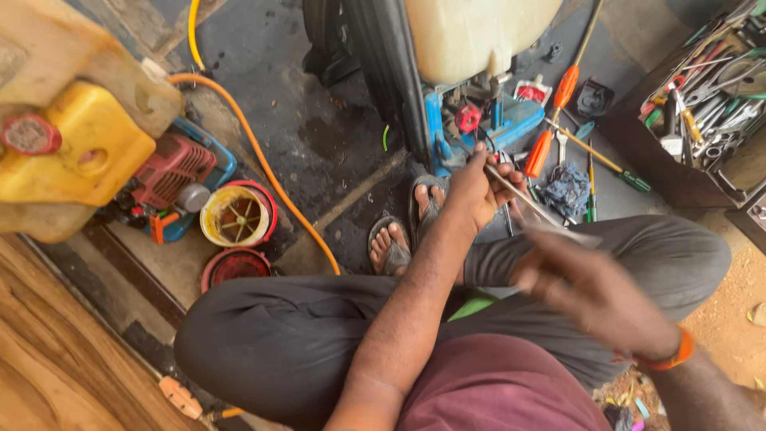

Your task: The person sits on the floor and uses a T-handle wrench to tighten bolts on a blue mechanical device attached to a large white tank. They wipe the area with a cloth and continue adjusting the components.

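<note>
I sit with knees spread, looking down. My left hand (476, 191) reaches forward and pinches the far end of a thin grey metal rod (523, 198) near a blue sprayer base (479, 128) under a cream tank (471, 32). My right hand (594, 291), blurred by motion, is closed around the near end of the same rod above my right knee. An orange band sits on my right wrist. My sandalled feet (407, 231) rest on the dark floor below the hands.
Orange-handled screwdrivers (550, 120) and a green-handled one (614, 168) lie right of the sprayer. An open toolbox (710, 96) stands far right. A yellow tank (72, 152), red engine (171, 172), round red-and-cream filter housing (238, 215) and orange hose (271, 175) lie left. Wooden boards lie bottom left.
</note>
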